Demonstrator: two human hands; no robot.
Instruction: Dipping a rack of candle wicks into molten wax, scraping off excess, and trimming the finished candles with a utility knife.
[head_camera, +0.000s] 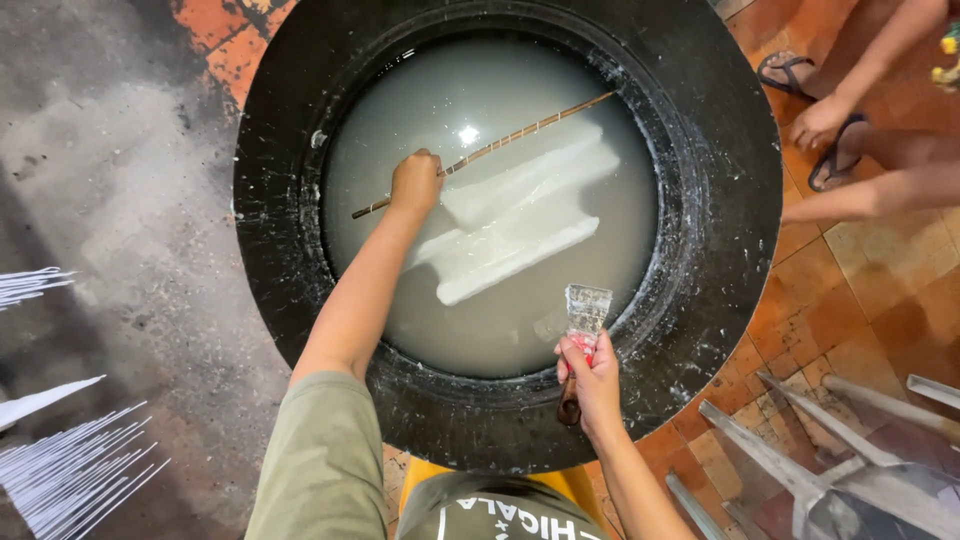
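Right hand (592, 380) fingers grip a brush (584, 318), seemingly wet; left hand (415, 182) fingers clasp a thin stick (490, 152) over the milky tub (500, 420).

1. I see my left arm running up from the lower middle of the frame toward the upper centre, nearly straight at the elbow, with an olive sleeve covering the upper arm.
2. My left hand (416, 181) sits just left of the frame's centre, knuckles facing the camera, fingers curled tight into a fist-like grip.
3. My right forearm comes in bare from the bottom edge, right of centre, angled up and slightly left.
4. My right hand (592, 377) is in the lower middle, lower than the left, wrist bent a little, fingers and thumb pinched together and pointing upward.
5. The two hands are well apart.
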